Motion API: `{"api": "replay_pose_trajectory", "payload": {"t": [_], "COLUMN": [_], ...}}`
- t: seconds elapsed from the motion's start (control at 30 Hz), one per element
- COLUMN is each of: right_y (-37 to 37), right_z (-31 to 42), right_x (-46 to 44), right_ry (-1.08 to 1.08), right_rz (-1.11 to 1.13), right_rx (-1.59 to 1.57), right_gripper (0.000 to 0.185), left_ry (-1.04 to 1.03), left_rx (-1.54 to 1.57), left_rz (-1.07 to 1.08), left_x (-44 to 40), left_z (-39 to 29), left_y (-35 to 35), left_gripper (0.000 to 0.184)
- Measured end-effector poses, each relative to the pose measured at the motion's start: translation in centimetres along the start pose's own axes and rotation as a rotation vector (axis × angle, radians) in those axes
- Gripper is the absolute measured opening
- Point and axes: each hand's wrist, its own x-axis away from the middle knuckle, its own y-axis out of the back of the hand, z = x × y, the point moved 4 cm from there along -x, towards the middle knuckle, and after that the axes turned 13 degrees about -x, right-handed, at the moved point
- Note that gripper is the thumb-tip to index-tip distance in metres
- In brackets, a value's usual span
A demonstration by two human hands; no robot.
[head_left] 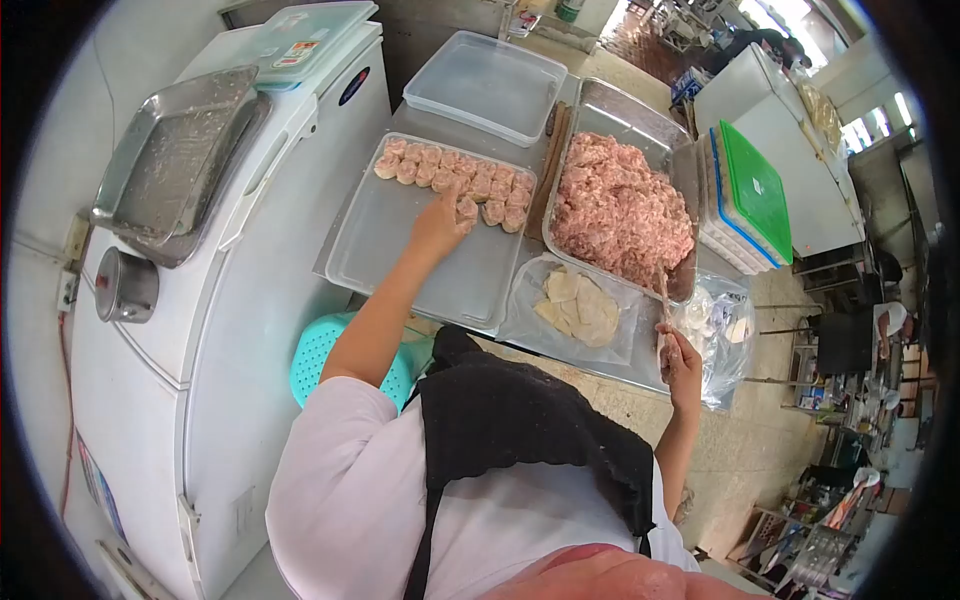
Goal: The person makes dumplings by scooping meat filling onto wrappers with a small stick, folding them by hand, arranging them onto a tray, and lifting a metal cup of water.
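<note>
My left hand (438, 228) is over a shallow plastic tray (415, 255), its fingers closed around a meat dumpling (466, 210). Beside it, rows of similar dumplings (440, 165) fill the tray's far end. My right hand (682, 362) grips a thin, meat-smeared stick-like utensil (664, 290); its exact kind is hard to make out. That utensil's far end is at the near rim of a metal pan (625, 105) heaped with pink ground meat (615, 205). Between my hands, pale round wrappers (578, 308) lie on a plastic sheet (525, 325).
An empty plastic container (485, 80) stands behind the tray. Stacked boxes with a green lid (752, 190) are right of the pan, and a plastic bag (728, 345) lies nearer. A white freezer (260, 220) stands left. A turquoise basket (315, 355) is below the table.
</note>
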Motion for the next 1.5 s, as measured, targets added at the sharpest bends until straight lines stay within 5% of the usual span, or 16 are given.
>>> {"api": "replay_pose_trajectory", "payload": {"t": [0.17,0.27,0.37,0.5,0.57,0.63,0.73,0.83,0.97,1.03,1.13,1.23,1.27,1.37,1.5], "right_y": [0.2,1.6,3.6,5.7,5.4,2.6,0.9,3.7,2.5,0.5,-0.5,2.6,2.6,1.8,-1.9], "right_z": [0.0,0.0,3.4,8.0,5.9,2.6,3.7,7.5,10.4,7.1,1.9,4.8,6.5,8.9,3.1], "right_x": [-2.1,-4.6,-7.4,-12.4,-15.1,-15.5,-11.6,-13.7,-16.2,-17.8,-15.5,-15.4,-16.2,-17.5,-18.8], "right_ry": [0.046,0.142,0.449,0.373,0.590,0.500,0.712,0.626,0.810,0.820,0.887,0.925,0.727,0.986,0.897], "right_rz": [-0.015,0.064,0.098,0.187,0.205,0.298,0.452,0.467,0.414,0.387,0.636,0.601,0.654,0.536,0.609], "right_rx": [0.064,0.359,0.992,1.328,1.378,1.455,1.430,1.538,1.309,1.296,1.247,1.164,1.395,1.237,1.184], "right_gripper": [0.034,0.034,0.034,0.034,0.025,0.018,0.018,0.019,0.025,0.037,0.022,0.036,0.036,0.017,0.025], "left_ry": [0.013,-0.066,-0.035,0.178,0.154,0.274,0.202,-0.087,-0.105,-0.129,-0.142,-0.135,-0.133,0.021,0.169], "left_rx": [-0.129,-0.210,-0.035,-0.143,-0.168,-0.174,-0.284,-0.177,0.065,-0.017,-0.055,0.043,0.087,0.202,0.366], "left_rz": [-0.023,-0.085,-0.070,-0.037,-0.069,0.030,-0.060,-0.304,0.071,-0.015,0.009,0.074,0.091,0.071,0.043], "left_x": [-1.4,-1.3,-0.9,0.0,-0.3,0.3,2.1,5.0,7.8,9.2,9.5,9.2,9.3,9.5,9.2], "left_z": [-1.7,-2.4,-1.5,-2.5,-2.7,-4.5,-9.0,-14.7,-20.5,-22.2,-22.0,-21.0,-20.9,-21.1,-20.1], "left_y": [-0.8,-1.6,-1.4,-0.7,-2.1,-1.1,0.9,0.0,-7.1,-9.7,-11.0,-10.3,-9.7,-8.1,-8.2], "left_gripper": [0.075,0.071,0.079,0.077,0.075,0.066,0.052,0.033,0.017,0.018,0.021,0.023,0.024,0.025,0.025]}}
